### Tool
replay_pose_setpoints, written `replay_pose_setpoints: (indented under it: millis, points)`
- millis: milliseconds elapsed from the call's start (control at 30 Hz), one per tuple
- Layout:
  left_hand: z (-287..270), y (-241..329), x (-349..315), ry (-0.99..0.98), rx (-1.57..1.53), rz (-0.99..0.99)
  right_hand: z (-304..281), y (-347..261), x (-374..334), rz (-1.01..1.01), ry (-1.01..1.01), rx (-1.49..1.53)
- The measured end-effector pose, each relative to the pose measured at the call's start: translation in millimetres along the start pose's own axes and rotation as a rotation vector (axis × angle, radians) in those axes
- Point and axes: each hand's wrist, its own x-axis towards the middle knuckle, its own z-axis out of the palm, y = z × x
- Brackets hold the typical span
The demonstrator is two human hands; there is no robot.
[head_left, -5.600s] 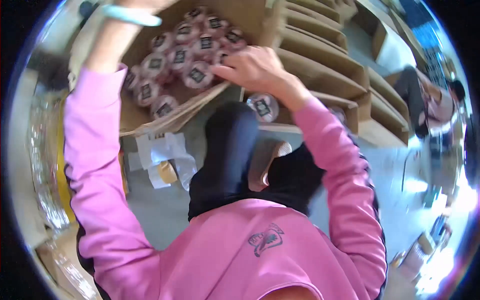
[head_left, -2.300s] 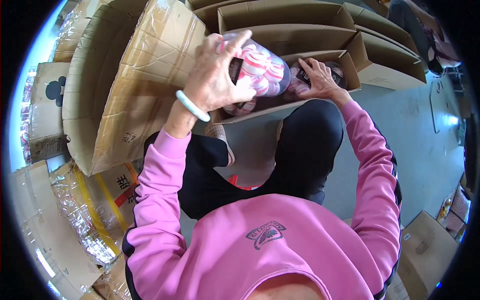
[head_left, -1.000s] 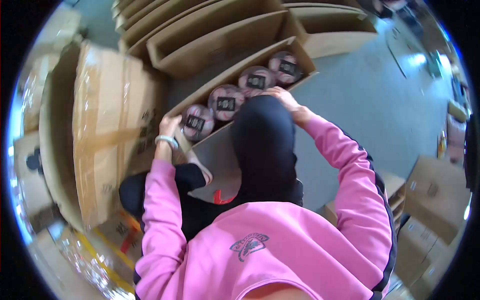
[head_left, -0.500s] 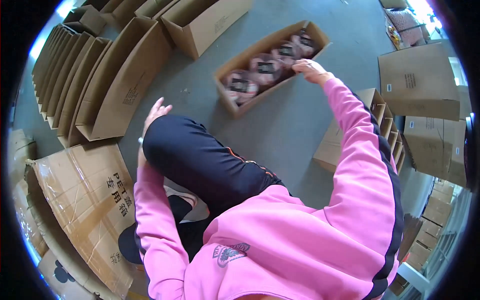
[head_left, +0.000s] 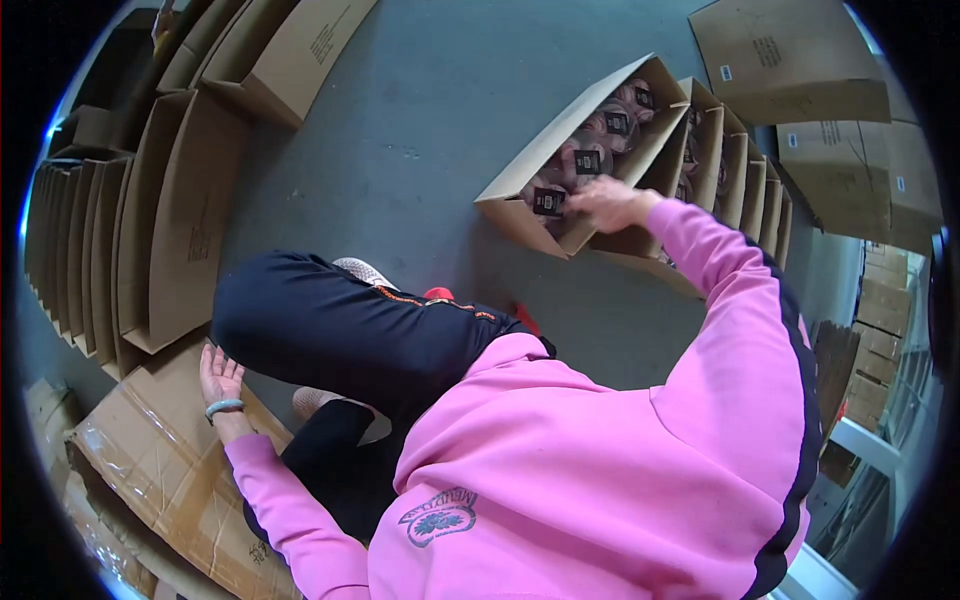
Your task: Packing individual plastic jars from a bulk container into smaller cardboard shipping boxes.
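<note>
— Moved since half a second ago: long open cardboard box (head_left: 520,222). Back then, out on the grey floor (head_left: 400,140), well apart from other boxes. Now just beside a row of long boxes (head_left: 735,165), right of the middle, toward the upper right of the frame.

— And inside?

— Four clear tubs (head_left: 586,162) of pink-and-white balls, all in one line, with black labels on top. More tubs down in the row too, but hard to see.

— Right hand (head_left: 610,203), where?

— Right of the middle, at the near rim of the box, close to the two nearest tubs. Very blurry. Can't tell how far open, or if holding the rim.

— And left hand (head_left: 220,375)?

— Lower left, just below the bent knee in black trousers (head_left: 310,320), over a big taped carton (head_left: 170,450). Palm up, fingers loose and spread, with nothing in them. Can't tell if touching the carton. Pale bracelet (head_left: 224,407) on that wrist.

— Anything else around?

— Yes! Upper left, lots of long open boxes (head_left: 190,220), packed close together. Upper right, big closed cartons (head_left: 790,60). Near the middle, light shoe (head_left: 364,271) behind the trousers.
</note>
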Motion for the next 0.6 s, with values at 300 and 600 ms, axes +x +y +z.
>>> replay_pose_setpoints:
  millis: [300, 600]
  points:
    - [43.4, 1.4, -6.2, -0.462, -0.092, 0.175, 29.6, -45.8, -8.3, -0.248, 0.302, 0.068]
    - [34.6, -0.2, -28.4, -0.192, 0.125, 0.18, 71.9, 60.8, -86.6, 0.193, -0.132, -0.118]
